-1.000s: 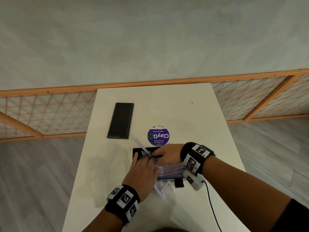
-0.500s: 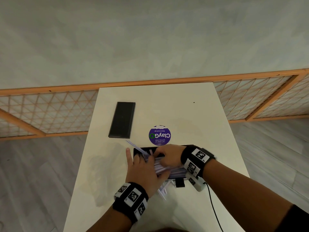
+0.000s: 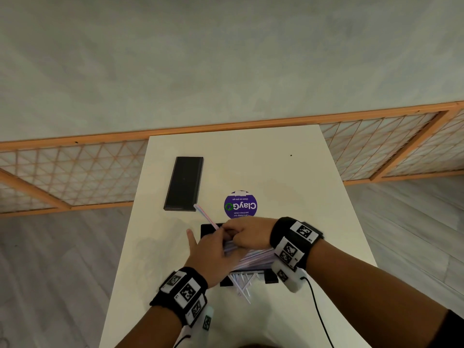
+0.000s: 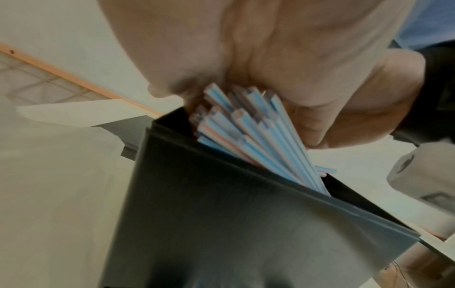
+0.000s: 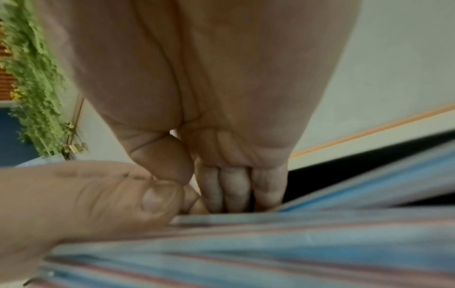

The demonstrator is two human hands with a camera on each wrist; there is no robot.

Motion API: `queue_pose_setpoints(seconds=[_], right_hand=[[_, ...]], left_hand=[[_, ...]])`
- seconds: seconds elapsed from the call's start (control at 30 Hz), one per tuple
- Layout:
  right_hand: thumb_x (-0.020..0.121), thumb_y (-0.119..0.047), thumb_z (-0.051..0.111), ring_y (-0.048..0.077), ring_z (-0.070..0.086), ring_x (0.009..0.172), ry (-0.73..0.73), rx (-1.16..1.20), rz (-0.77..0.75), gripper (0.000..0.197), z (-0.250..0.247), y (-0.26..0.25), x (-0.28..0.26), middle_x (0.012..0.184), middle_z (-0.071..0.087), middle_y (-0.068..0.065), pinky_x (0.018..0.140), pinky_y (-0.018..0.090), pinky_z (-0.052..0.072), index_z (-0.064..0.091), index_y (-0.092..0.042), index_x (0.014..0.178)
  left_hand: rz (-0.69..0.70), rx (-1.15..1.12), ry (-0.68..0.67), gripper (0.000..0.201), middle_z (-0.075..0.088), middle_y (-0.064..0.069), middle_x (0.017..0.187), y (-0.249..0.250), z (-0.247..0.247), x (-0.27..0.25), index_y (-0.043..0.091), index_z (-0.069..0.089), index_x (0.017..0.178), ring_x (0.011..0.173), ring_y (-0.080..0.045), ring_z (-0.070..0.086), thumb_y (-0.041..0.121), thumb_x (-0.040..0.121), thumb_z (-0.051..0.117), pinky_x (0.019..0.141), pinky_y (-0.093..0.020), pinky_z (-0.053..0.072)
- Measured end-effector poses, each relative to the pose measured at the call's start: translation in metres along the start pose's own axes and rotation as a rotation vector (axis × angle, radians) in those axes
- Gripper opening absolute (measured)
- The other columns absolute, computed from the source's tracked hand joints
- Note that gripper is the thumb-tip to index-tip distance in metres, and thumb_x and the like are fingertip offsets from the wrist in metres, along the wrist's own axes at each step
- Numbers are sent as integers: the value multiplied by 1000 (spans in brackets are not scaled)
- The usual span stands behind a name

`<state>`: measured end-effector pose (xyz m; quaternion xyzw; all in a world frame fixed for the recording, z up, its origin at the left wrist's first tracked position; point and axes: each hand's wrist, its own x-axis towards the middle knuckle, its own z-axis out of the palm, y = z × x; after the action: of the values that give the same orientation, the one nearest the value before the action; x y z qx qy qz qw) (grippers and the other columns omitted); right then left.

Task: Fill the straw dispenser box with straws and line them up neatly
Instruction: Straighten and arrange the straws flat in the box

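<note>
A grey-green wall [image 3: 226, 59] is filling the far side of the room, with an orange wooden lattice rail [image 3: 75, 169] running along its foot, and a white tabletop [image 3: 288, 187] is standing against it. On the tabletop a flat black lid [image 3: 184, 184] is lying near the far left corner, and a round purple sticker [image 3: 241, 205] is sitting at the middle. The black straw dispenser box [image 3: 209, 229] is standing close to the near edge, mostly hidden under both hands. The left hand [image 3: 213, 254] is lying over the bundle of straws [image 3: 253, 258] in the box, with the thumb spread to the left; I cannot tell if its fingers are curling around them. The right hand [image 3: 247, 234] is reaching from the right with fingers curled onto the same straws. One striped straw [image 3: 204, 215] is sticking out toward the lid. Some loose straws [image 3: 242, 285] are lying at the near side of the box. The left wrist view is showing the straw ends [image 4: 246, 124] rising out of the box corner [image 4: 221, 194], which the head view is hiding. The right wrist view is showing the right fingers [image 5: 229, 187] pressing down on the straws.
</note>
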<state>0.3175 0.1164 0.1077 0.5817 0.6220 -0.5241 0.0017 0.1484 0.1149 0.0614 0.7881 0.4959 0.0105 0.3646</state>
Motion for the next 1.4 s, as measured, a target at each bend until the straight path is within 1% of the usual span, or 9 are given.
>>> queue_pose_setpoints(seconds=[0.17,0.33,0.47,0.57,0.77,0.93,1.13,1.3,1.4], right_hand=[[66,-22,46,22,50,83,38,116,-24,29,-7,0,-7,91,55,9,82,57,48,51,-8,91],[70,-19,55,37,46,136,93,298,-68,70,-11,-4,-16,142,52,24,114,56,36,46,4,135],[92,2,44,12,37,146,112,352,-46,67,-13,-4,-21,159,41,5,118,26,31,30,-9,156],[85,-5,43,16,45,142,189,398,-63,67,-14,-5,-22,156,46,-1,116,42,40,37,-15,151],[82,-7,42,24,51,137,268,409,-183,61,-18,-15,-28,146,55,-16,109,60,42,47,-29,139],[86,-2,42,37,62,99,297,454,-289,61,-26,-31,-32,146,54,-20,77,39,39,46,-32,139],[82,-3,43,67,42,122,361,487,-437,64,-30,-50,-48,146,55,-19,95,79,38,46,-30,140],[94,-4,55,5,58,124,594,470,-389,51,-24,-24,-66,140,56,-13,96,28,53,49,-26,140],[91,-33,71,-5,54,121,585,348,-225,61,-10,9,-67,137,55,-16,97,25,51,41,-31,145]], left_hand=[[83,-42,112,34,65,25,89,0,-5,-1,49,50,94,98,5,60,81,81,50,122,-58,-14],[127,2,227,22,60,20,96,-3,-16,2,40,61,99,98,-1,60,61,93,57,125,-54,-9],[164,-98,274,11,58,15,107,-5,-20,9,28,68,104,101,1,54,34,100,59,117,-51,35],[195,-97,376,9,61,9,102,-2,-26,12,20,71,99,94,-7,57,20,99,62,89,-38,54],[246,-102,537,12,59,7,95,3,-46,13,18,64,84,90,4,56,16,92,72,73,-6,41],[294,-88,659,17,54,4,89,12,-71,15,13,58,81,77,-12,54,12,94,68,63,-20,43],[299,-197,803,19,55,4,77,29,-89,7,11,58,80,69,-2,51,3,93,68,62,-9,37],[309,-587,822,18,72,1,86,45,-92,0,18,63,84,81,-22,69,8,92,75,76,-44,57],[274,-820,851,21,73,-14,88,51,-88,-1,22,64,82,79,-42,68,10,89,79,79,-61,57]])
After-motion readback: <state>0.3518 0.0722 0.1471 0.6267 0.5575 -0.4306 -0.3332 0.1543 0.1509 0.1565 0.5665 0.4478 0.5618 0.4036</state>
